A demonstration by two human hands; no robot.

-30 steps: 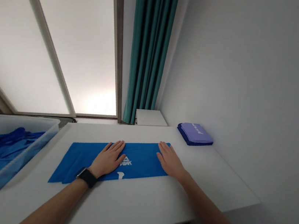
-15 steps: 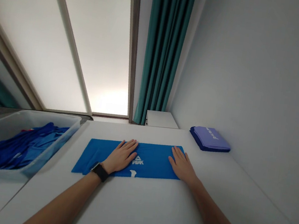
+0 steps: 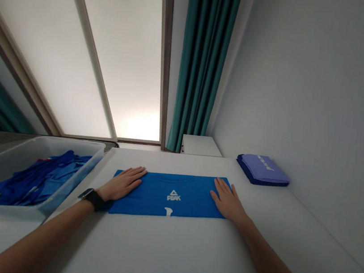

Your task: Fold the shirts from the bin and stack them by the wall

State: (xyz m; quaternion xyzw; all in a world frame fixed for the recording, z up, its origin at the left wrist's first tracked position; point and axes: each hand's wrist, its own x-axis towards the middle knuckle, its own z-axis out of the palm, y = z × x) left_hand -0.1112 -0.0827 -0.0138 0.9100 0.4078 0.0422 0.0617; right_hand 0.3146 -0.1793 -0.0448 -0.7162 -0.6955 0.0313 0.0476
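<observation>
A blue shirt (image 3: 153, 198) with a white PEAK print lies folded into a flat strip on the white table (image 3: 159, 246). My left hand (image 3: 123, 184), with a dark watch (image 3: 91, 197) on its wrist, rests flat on the strip's left end, fingers stretched out. On the right end lies my right hand (image 3: 228, 201), palm down with the fingers spread. Neither hand grips the cloth. The part of the left end beneath my left hand and wrist is hidden.
To the left, a translucent plastic bin (image 3: 95, 160) holds crumpled blue garments (image 3: 44, 178). A stack of folded purple and dark blue garments (image 3: 263, 170) sits at the table's back right, near the wall. Behind the table stands a white cabinet (image 3: 201, 145) by a green curtain (image 3: 205, 67).
My left hand has slid left across the shirt, from beside the print to the left end. My right hand stays on the right end. The view has shifted slightly.
</observation>
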